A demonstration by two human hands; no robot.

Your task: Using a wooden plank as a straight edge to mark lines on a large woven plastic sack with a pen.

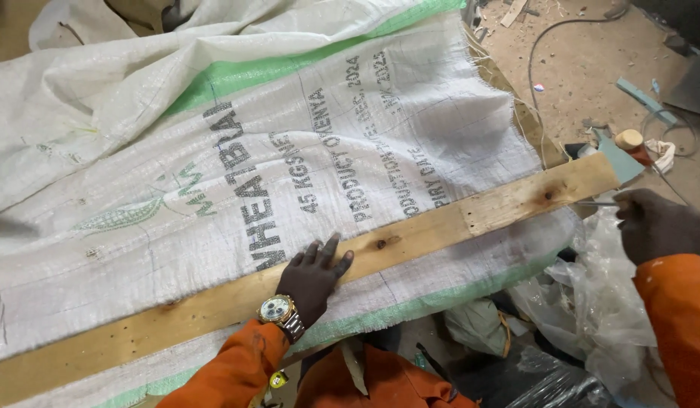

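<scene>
Woven sack [236, 143], white with green stripes and dark print, lies spread flat beneath everything. Across it, a long wooden plank [410, 234] runs diagonally, passing under the left fingers and ending just beside the right ones. Left hand [314, 278], wearing a gold wristwatch [278, 311], presses flat on the plank, fingers spread. Right hand [656, 225] is curled closed, pinching a thin metal tool [596, 203] whose tip points at the plank's end.

There is one camera, and it sits on the person's head. It looks down and a bit forward, from close up, at a wooden plank [305, 279] lying across a white woven sack [236, 151].
</scene>
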